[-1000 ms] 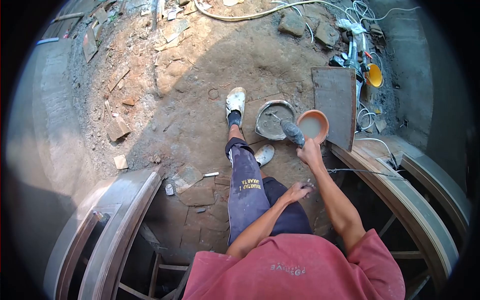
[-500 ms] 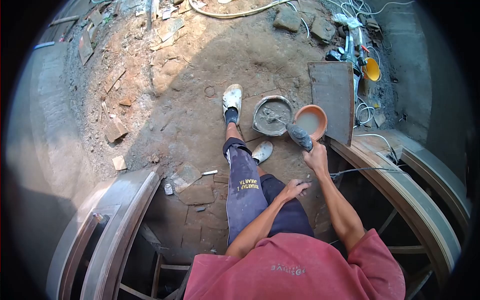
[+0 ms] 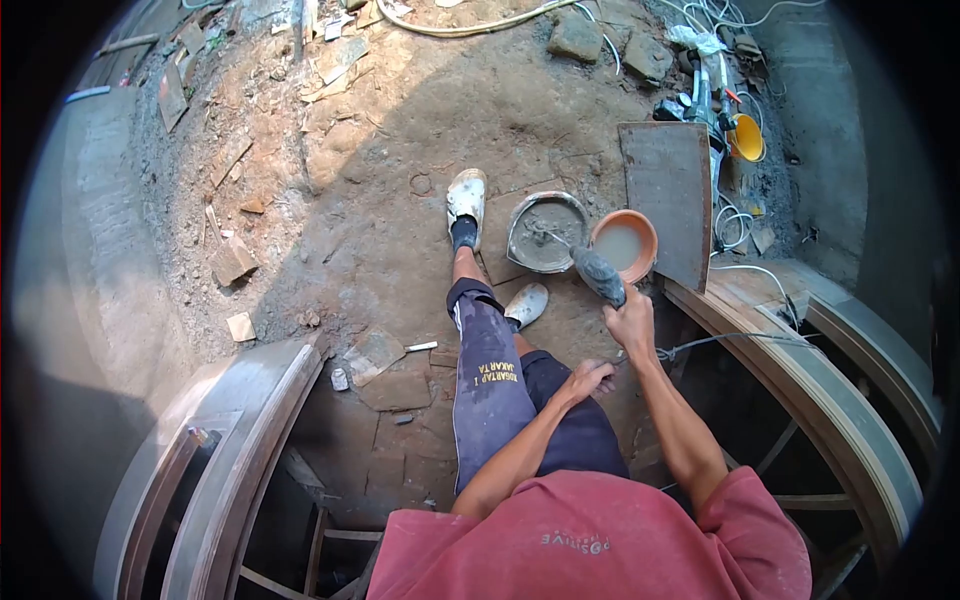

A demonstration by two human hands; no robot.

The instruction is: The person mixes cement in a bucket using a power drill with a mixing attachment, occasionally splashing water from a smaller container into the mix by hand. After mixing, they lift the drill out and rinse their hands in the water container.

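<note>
My right hand is wrapped round the rear of a grey, cement-smeared power drill. From the drill a thin mixing rod reaches down into wet grey mortar in a round bucket. My left hand is closed just below the right wrist, with its fingers on the power cord, which runs off to the right; the exact grip is partly hidden. Touching or close beside the bucket stands an orange-brown tub of cloudy water.
A grey board lies right of the tub, near a yellow pail and tangled hoses. Curved frames flank me on the right and left, over dark gaps. Stones and rubble lie on the dirt ground.
My left hand has closed up and shifted slightly toward the cord, which is lifted a little. The rod has moved slightly in the mortar; the right hand stays on the drill.
</note>
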